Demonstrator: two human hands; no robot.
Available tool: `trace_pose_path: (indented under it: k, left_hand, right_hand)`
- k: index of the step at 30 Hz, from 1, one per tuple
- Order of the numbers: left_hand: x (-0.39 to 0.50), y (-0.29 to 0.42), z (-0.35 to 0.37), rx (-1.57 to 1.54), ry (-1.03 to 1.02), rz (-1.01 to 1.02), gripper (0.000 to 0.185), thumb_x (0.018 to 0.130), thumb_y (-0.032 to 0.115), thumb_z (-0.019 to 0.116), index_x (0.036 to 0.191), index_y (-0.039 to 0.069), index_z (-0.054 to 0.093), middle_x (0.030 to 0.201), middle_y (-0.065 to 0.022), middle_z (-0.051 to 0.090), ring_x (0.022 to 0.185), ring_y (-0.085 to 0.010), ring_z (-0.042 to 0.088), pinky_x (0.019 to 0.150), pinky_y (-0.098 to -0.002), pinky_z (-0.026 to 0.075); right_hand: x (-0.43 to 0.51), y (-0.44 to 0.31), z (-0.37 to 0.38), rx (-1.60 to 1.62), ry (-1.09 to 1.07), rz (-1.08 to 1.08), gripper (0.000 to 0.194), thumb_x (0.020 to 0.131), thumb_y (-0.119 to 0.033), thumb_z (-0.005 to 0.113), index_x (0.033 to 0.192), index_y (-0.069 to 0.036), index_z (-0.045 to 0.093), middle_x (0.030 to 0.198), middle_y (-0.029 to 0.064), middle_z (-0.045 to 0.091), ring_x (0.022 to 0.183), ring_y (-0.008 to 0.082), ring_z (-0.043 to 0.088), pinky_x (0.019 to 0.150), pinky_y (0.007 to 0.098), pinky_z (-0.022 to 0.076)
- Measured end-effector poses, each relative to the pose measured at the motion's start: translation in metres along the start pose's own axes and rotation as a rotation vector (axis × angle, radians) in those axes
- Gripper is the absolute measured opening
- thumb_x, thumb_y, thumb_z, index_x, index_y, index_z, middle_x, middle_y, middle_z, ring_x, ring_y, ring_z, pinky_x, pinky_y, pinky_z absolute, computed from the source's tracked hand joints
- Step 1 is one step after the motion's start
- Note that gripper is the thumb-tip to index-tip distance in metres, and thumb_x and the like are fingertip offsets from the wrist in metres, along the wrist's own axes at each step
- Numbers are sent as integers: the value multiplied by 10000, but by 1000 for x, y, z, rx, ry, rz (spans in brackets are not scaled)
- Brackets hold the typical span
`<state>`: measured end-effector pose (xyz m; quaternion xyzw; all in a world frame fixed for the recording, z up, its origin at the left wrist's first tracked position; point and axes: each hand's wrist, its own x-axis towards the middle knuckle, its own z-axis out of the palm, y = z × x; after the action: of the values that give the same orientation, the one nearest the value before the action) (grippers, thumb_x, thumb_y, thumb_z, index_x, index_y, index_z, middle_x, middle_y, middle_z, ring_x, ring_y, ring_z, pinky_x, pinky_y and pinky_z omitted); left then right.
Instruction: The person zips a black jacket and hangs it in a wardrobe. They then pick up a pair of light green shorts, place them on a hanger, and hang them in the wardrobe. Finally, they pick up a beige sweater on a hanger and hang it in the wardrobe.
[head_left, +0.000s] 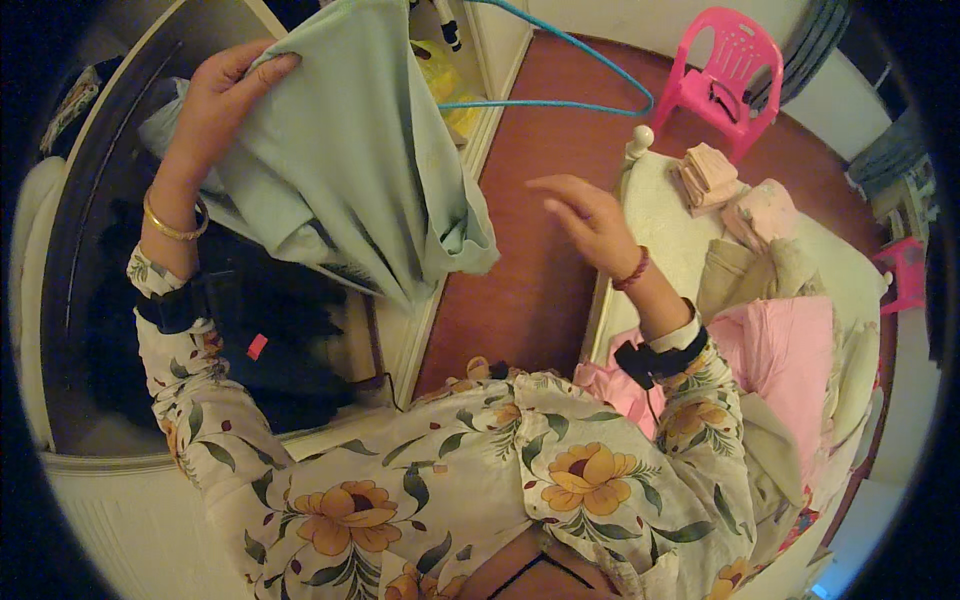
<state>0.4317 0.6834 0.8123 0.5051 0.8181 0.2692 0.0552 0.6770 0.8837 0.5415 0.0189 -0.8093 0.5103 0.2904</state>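
Pinched between the thumb and fingers of my left hand (236, 90) is the edge of a light green garment (360, 142), which hangs down in folds in front of an open wardrobe. A blue clothes hanger (555, 105) sticks out to the right from behind the garment; how the two are joined is hidden. My right hand (592, 217) is held in the air between the wardrobe and the bed, its fingers apart and nothing in them.
Dark clothes (255, 322) lie inside the wardrobe (420, 337) at left. On the bed (660, 195) at right are folded pink cloth (709, 176), beige trousers (727, 274) and a pink garment (787, 352). A pink plastic chair (731, 60) stands beyond. A yellow plastic bag (450, 82) is behind the garment.
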Motion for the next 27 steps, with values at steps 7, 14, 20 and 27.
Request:
trace_pose_path:
  k: [7, 14, 20, 27]
  left_hand:
    - [-16, 4, -2, 28, 60, 34, 256, 825, 205, 605, 991, 10, 624, 805, 17, 610, 728, -47, 530, 657, -194, 425]
    - [-42, -1, -15, 165, 100, 27, 244, 829, 213, 591, 952, 5, 621, 793, 18, 605, 720, -50, 523, 647, -202, 421]
    - [-56, -3, 1, 59, -42, 91, 197, 833, 191, 578, 892, 5, 609, 726, 45, 550, 680, -36, 473, 595, -195, 386]
    - [-52, 8, 19, 95, -119, 86, 191, 823, 181, 582, 860, -6, 601, 665, 15, 532, 643, -49, 458, 571, -209, 375]
  right_hand:
    - [-16, -36, 91, -39, -274, 86, 414, 815, -246, 558, 1189, -85, 479, 973, 153, 603, 831, 358, 588, 709, 403, 488]
    - [-53, -2, 52, -324, -170, 59, 247, 763, -205, 591, 962, -61, 581, 889, 155, 590, 805, 342, 577, 703, 414, 480]
    - [-48, 0, -63, -514, -77, -60, 132, 711, -106, 614, 814, -25, 594, 859, 138, 564, 827, 328, 538, 707, 401, 456]
    - [-30, -43, -105, -556, -224, -103, 143, 689, -68, 611, 822, -19, 593, 938, 120, 574, 884, 306, 547, 744, 388, 460]
